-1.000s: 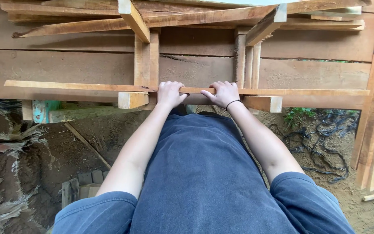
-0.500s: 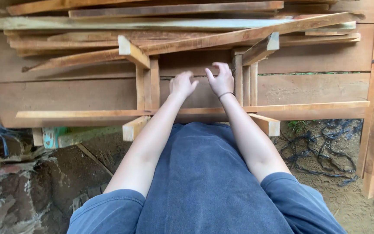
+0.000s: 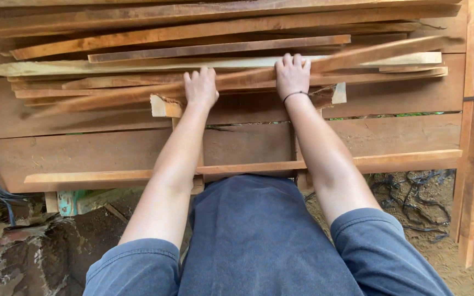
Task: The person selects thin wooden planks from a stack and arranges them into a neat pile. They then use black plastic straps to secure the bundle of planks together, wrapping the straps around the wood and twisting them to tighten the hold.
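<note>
Head view, the only one I have: both my arms are stretched out straight ahead, and my hands have climbed. A second ago they gripped the low rail (image 3: 248, 169) just in front of my body; half a second ago they were lifting off it toward the uprights; now they lie on the pile of rough boards (image 3: 220, 33) stacked on top of the wooden frame.

My left hand (image 3: 201, 87) rests palm down on a long reddish slat (image 3: 138, 94) that runs on a slant across the front of the pile. The fingers are together and curled over its upper edge, so I hold it rather than merely touch it. My right hand (image 3: 292, 75), with a thin dark band at the wrist, lies on the same slat farther along, fingers bent over the far edge, close against a pale board (image 3: 138, 67) just behind.

The slat itself sits at the front of the stack, its left end lower than its right, above a short block with a broken pale end (image 3: 165, 106).

By my judgement, the shift from rail to slat means this piece is now the one in hand, with both hands set to move it.

Below are the frame's broad planks (image 3: 83, 153), and dark cables (image 3: 412, 192) on the dirt to the right.
</note>
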